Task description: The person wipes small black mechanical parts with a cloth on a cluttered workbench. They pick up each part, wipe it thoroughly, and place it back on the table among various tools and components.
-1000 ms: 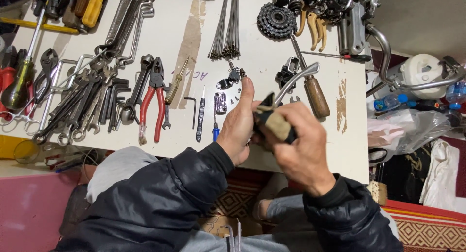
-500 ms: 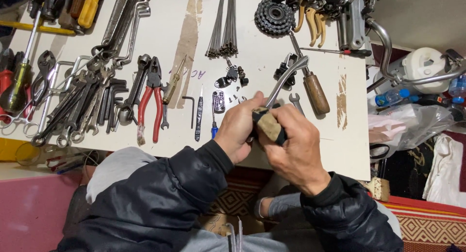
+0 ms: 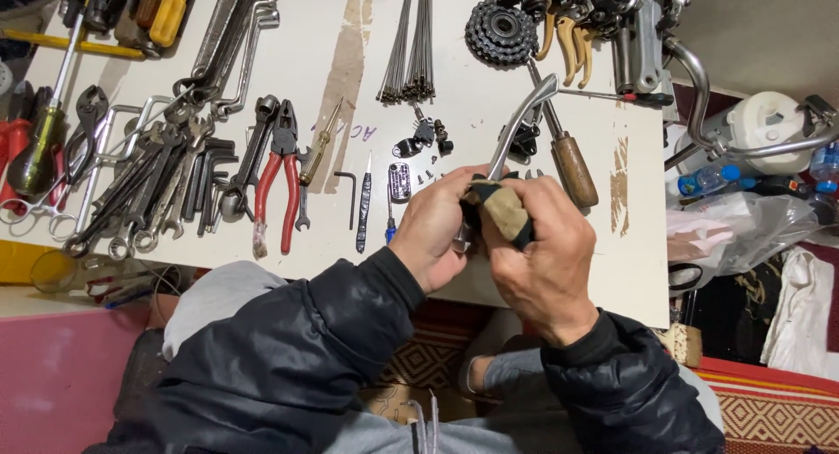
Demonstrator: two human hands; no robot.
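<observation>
Both hands up close together over the near edge of the white table (image 3: 262,34), clamped on one thing. Left hand (image 3: 437,231) curled around the lower end of a silver lever (image 3: 523,122), knuckles up, thumb side toward the right hand. Right hand (image 3: 546,257) pinching a tan pad (image 3: 505,211) (cloth or abrasive, hard to tell which) wrapped against the lever's base, fingers closed tight over it. Lever's long axis running up and to the right from the grip, away from the body, free tip out over the table just beside a wooden handle (image 3: 574,170). Both hands equally near, touching it at the same end; pad between right fingers and metal. Counted on the table: one lever in hand, one pad, one red pliers (image 3: 281,179), one black cog cluster (image 3: 500,30) at the far edge, two bundles of spokes (image 3: 409,43) lying side by side, one small metal plate (image 3: 399,181) just left of the left hand, a few loose screws and black bits near it. Spanners (image 3: 149,192) heaped at left, too overlapped to count.
</observation>
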